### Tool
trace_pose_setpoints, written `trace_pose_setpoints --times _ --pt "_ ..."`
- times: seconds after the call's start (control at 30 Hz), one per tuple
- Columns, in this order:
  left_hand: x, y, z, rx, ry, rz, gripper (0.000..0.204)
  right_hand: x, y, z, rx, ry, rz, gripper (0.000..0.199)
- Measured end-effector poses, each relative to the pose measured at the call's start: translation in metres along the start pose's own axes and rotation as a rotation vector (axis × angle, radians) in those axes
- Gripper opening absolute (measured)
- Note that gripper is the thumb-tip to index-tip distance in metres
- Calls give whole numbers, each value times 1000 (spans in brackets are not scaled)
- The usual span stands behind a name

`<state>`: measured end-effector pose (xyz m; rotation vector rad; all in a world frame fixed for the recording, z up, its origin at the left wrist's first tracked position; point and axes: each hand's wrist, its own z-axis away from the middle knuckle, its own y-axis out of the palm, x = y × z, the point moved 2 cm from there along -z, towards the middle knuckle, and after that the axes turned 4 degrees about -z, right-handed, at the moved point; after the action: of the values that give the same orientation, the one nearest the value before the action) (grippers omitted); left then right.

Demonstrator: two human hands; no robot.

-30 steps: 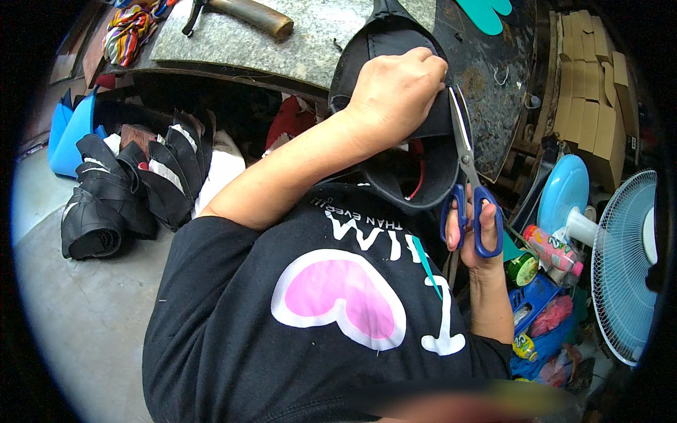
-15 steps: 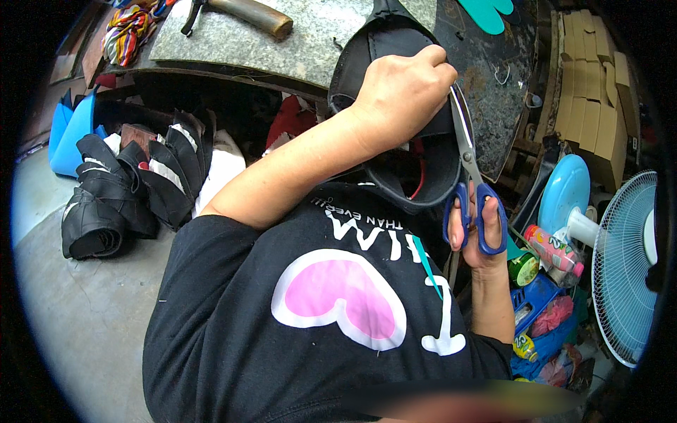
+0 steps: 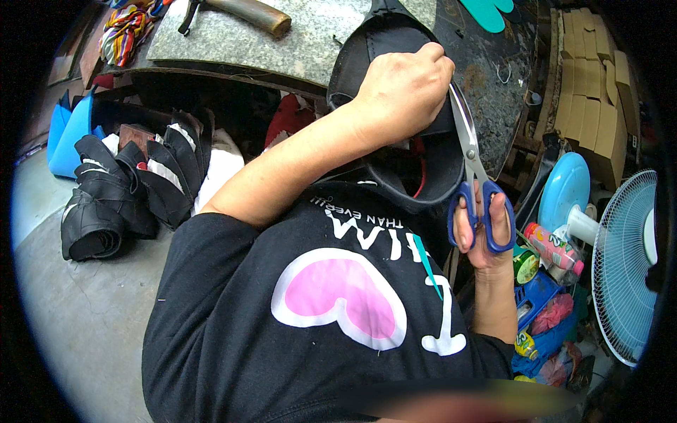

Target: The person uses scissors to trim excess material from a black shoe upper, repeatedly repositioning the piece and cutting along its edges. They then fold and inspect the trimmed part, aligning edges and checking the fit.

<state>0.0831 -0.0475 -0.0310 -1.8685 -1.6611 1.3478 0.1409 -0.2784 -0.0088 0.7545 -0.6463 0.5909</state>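
Observation:
My left hand (image 3: 405, 92) grips the edge of a black shoe upper (image 3: 441, 169) in front of my chest, its fingers closed and partly turned from view. A red strip shows inside the upper's opening. In my right hand (image 3: 486, 243) are scissors (image 3: 471, 151) with blue handles, fingers and thumb through the loops. The blades point up along the upper's right edge, and their tips come close to my left fingers. Whether the blades are cutting material there cannot be made out.
A grey stone slab (image 3: 338, 42) lies on the bench, with a wooden-handled tool (image 3: 250, 15) on it. Teal foot-shaped pieces (image 3: 486, 14) are at the back right. Black pieces (image 3: 106, 204) are bundled at left. A fan (image 3: 624, 261) and cardboard stack (image 3: 592, 99) stand right.
My right hand has shifted slightly to the right with the scissors. My left hand and the shoe upper have hardly moved.

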Motion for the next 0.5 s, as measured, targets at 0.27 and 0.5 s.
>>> trace_pose_setpoints --times 0.27,0.5 --pt "0 0 0 25 -31 -2 12 9 -1 -2 -64 7 91 62" --pt "1 1 0 11 -5 -11 12 21 -4 -2 -75 2 249 55"
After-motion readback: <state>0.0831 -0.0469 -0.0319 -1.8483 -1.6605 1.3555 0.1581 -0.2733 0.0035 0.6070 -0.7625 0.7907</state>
